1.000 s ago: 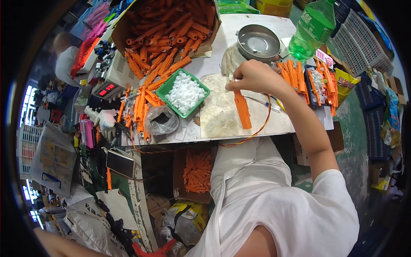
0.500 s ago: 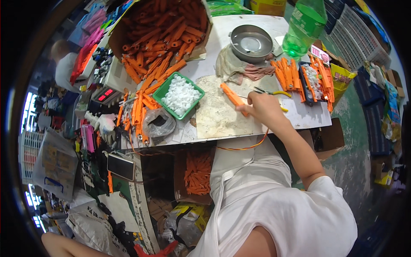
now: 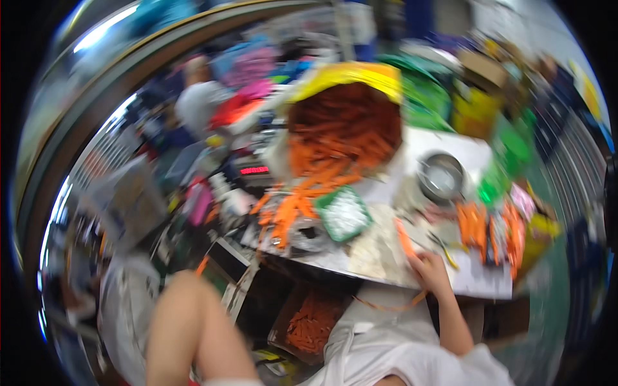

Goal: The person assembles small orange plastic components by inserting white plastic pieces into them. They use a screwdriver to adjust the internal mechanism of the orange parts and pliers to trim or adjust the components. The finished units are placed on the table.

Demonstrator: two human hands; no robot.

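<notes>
My right hand (image 3: 432, 273) is closed on one end of a long, narrow orange plastic piece (image 3: 404, 238) over the stained worktop near the front edge. Right beside that hand lies a pair of pliers with yellow handles (image 3: 452, 260), blurred. An orange-yellow wire (image 3: 391, 308) hangs below the hand, along the table's front. On the left, my bent left arm (image 3: 187, 309) rises into view at the lower edge, elbow up; the left hand itself is hidden.
A yellow sack (image 3: 380, 72) spills orange pieces at the back. Nearby stand a green basket (image 3: 320, 204) of white bits, a metal bowl (image 3: 443, 177) and a green bottle (image 3: 508, 161). More orange pieces (image 3: 473, 225) stack at right; a carton of them (image 3: 315, 325) sits below.
The whole view has swung and blurred, so the table sits lower and farther right. My left arm has risen at the lower left. My right hand still holds the orange plastic piece.
</notes>
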